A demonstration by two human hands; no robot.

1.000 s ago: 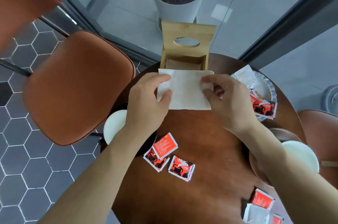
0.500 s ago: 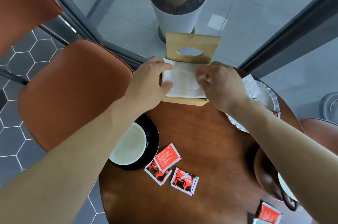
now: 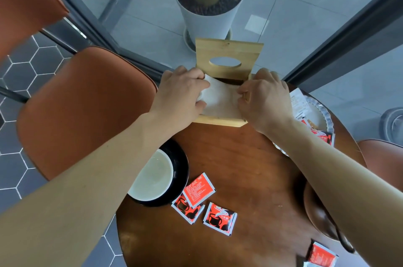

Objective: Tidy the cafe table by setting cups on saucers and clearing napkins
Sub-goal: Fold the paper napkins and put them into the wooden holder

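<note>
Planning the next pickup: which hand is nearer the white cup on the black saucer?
Left. The left hand is at the wooden napkin box, just above the white cup; the right hand is across the box, farther away.

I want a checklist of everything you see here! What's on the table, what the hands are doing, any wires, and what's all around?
Surface: round wooden table, brown, glossy.
Job's things: white napkin being pushed into the wooden napkin box; white cup on a black saucer.
Clutter: red sugar packets loose near the saucer; more on a silver tray; brown saucer at the right edge.
Hands: left hand and right hand both pinch the napkin.
Cables: nothing seen.
Surroundings: orange chair, potted plant, glass wall, hexagon floor tiles.
</note>
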